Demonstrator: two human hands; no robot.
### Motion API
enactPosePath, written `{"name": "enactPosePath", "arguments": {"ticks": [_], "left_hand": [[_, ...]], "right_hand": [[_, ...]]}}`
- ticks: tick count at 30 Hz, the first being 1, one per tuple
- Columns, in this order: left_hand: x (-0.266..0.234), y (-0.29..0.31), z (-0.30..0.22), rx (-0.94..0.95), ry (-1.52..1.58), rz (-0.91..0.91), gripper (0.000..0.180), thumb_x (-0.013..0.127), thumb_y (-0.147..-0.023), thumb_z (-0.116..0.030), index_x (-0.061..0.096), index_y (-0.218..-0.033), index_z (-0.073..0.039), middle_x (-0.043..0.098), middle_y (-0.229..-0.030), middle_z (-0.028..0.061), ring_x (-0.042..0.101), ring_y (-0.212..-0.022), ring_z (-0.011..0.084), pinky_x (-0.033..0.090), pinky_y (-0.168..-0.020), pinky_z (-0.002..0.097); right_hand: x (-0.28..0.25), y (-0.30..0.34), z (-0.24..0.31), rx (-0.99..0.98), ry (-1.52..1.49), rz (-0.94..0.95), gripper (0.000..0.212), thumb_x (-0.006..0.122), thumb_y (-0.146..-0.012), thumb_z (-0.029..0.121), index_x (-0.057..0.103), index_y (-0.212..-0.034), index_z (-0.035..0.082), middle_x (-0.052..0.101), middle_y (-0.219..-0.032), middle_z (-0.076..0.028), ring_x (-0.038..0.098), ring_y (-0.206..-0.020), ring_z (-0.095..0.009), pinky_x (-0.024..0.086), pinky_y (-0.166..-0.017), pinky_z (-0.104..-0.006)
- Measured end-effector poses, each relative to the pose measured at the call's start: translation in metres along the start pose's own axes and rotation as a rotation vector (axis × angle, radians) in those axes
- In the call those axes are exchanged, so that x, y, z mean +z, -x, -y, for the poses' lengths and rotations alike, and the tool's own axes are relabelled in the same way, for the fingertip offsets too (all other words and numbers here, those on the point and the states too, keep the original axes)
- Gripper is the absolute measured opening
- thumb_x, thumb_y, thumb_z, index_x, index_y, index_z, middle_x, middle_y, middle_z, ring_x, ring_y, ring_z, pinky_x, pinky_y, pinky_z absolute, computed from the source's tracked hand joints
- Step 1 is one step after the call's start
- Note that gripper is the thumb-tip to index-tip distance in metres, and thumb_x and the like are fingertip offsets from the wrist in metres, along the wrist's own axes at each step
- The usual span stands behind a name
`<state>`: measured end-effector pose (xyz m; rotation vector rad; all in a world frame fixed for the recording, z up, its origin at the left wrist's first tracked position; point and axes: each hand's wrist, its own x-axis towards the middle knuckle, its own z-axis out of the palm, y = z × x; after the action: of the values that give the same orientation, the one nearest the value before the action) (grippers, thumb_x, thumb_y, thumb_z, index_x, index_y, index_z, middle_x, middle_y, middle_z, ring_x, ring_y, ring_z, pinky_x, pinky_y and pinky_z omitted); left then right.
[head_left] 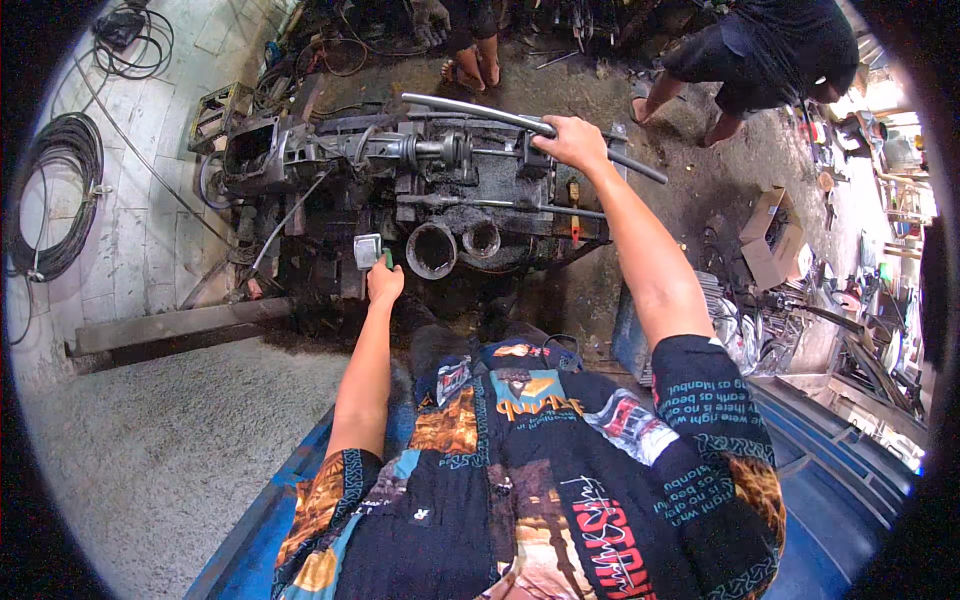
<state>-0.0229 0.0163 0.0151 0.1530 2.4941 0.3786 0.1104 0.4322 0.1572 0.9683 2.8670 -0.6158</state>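
My left hand is closed round the green handle of a small tool with a pale, squarish head; its exact kind is unclear. It is at the near left of a dark, greasy machine, beside a round metal cup. Farther off, my right hand has its fingers wrapped over a long grey metal pipe, which slants across the machine's far right side. Under that hand sits a dark block on the machine; the fingertips are partly hidden.
A second round cup stands beside the first. One tool with a yellow and red handle lies at the machine's right. Two people stand beyond, one dark-clothed. An open cardboard box is on the right; coiled black cable lies left.
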Motion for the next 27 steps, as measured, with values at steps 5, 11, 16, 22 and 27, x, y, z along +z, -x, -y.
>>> {"name": "enactPosePath", "arguments": {"ticks": [5,11,16,22,27], "left_hand": [[0.001,0.001,0.0,0.003,-0.003,0.008,0.053,0.061,-0.089,-0.025,0.05,-0.14,-0.014,0.061,-0.123,0.0229,0.057,-0.115,0.0401,0.046,-0.096,0.0471],[0.002,-0.001,0.001,0.008,-0.01,0.005,0.052,0.06,-0.089,-0.024,0.051,-0.138,-0.013,0.06,-0.124,0.0227,0.057,-0.115,0.0402,0.046,-0.096,0.0474],[0.006,-0.005,0.006,0.038,-0.008,-0.01,0.052,0.061,-0.087,-0.024,0.052,-0.137,-0.012,0.06,-0.123,0.0233,0.057,-0.114,0.0409,0.046,-0.096,0.0479],[0.011,-0.011,0.012,0.052,0.006,-0.017,0.051,0.061,-0.086,-0.027,0.054,-0.135,-0.012,0.062,-0.121,0.0239,0.058,-0.113,0.042,0.046,-0.096,0.0476],[0.008,-0.009,0.012,0.076,0.019,-0.043,0.051,0.062,-0.085,-0.027,0.055,-0.134,-0.013,0.062,-0.12,0.0247,0.058,-0.112,0.0423,0.046,-0.096,0.0473]], "right_hand": [[-0.003,0.001,0.002,-0.012,-0.003,-0.006,0.053,0.065,-0.076,0.052,0.067,-0.119,0.021,0.07,-0.106,-0.015,0.066,-0.1,-0.033,0.051,-0.089,-0.0449],[-0.005,0.002,0.002,0.005,0.002,-0.002,0.052,0.065,-0.076,0.052,0.068,-0.118,0.021,0.07,-0.105,-0.015,0.066,-0.1,-0.033,0.051,-0.089,-0.0446],[-0.003,0.002,-0.003,0.006,-0.003,0.0,0.052,0.065,-0.076,0.052,0.068,-0.118,0.021,0.07,-0.105,-0.015,0.065,-0.1,-0.033,0.051,-0.089,-0.0447],[-0.005,-0.001,-0.004,0.011,0.002,0.005,0.052,0.065,-0.076,0.052,0.068,-0.117,0.02,0.069,-0.108,-0.014,0.065,-0.101,-0.033,0.05,-0.09,-0.0447],[-0.004,0.005,-0.002,0.014,0.008,-0.021,0.052,0.064,-0.076,0.052,0.068,-0.117,0.02,0.069,-0.108,-0.014,0.065,-0.102,-0.033,0.05,-0.09,-0.044]]}}
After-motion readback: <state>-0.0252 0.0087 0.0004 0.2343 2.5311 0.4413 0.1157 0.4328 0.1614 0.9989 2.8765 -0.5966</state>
